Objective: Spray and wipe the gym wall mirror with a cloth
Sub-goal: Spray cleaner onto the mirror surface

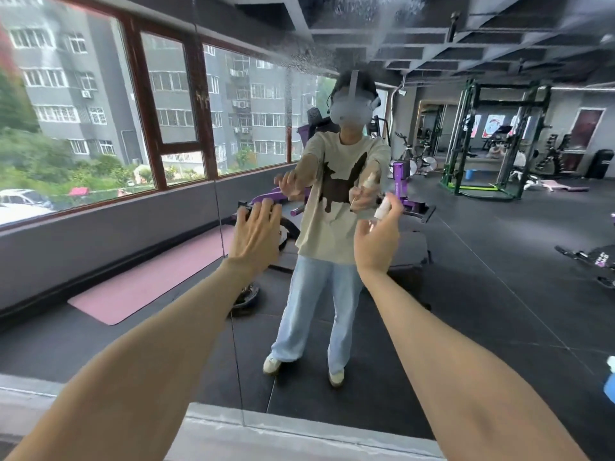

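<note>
The wall mirror (482,261) fills the view and reflects the gym and the person facing it. Spray droplets (319,58) speckle the glass near the top middle. My right hand (377,241) grips a small clear spray bottle (382,206) with a white top, held up in front of the mirror. My left hand (256,234) is raised beside it with fingers spread and straight, holding nothing. At the right edge, low down, something blue and white (610,384) pokes into view; what it is I cannot tell.
A vertical seam (229,294) divides the mirror panels just left of my left hand. A grey ledge (299,434) runs along the mirror's foot. Reflected are windows, a pink mat, purple machines and a green rack.
</note>
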A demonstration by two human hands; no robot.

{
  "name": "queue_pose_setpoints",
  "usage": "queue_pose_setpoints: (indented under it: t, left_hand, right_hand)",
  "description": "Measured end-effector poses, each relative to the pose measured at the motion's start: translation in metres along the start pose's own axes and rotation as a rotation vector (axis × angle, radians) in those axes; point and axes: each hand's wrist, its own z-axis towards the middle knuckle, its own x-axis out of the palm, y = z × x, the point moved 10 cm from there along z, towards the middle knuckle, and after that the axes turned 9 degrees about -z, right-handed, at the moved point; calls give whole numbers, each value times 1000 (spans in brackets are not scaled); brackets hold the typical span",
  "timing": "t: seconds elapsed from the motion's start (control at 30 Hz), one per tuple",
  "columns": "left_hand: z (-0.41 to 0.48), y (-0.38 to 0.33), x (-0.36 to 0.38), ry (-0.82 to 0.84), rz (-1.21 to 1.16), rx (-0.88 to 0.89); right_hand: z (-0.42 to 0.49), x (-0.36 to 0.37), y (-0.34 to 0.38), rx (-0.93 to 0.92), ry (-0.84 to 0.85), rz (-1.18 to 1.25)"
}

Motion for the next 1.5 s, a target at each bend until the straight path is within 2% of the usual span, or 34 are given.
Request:
queue_pose_setpoints:
  t: [0.1,0.27,0.6,0.73,0.9,1.13,1.33,1.5]
  left_hand:
    - [35,56,-40,-40,39,-46]
    - [88,159,-115,-139,183,-76]
    - [132,352,-197,-281,265,-47]
    - [139,395,-212,-312,243,-63]
    - [138,422,-223,-361,203,-73]
    - [117,464,-228,-339,209,-119]
    - [85,528,-231,-262,265,-192]
    - [67,588,-239,-298,291,-213]
  right_hand:
    - [16,43,92,-211,61,21]
    - [21,126,230,-452,121,-121]
    - [29,205,421,-518,-110,8]
    - [21,226,463,-546,-158,-28]
    - [3,258,492,-589,-119,-31]
    - [-30,311,519,-624,-17,-81]
    - [-63,362,556,-675,24,-19]
    - [-101,409,593,-727,99,-8]
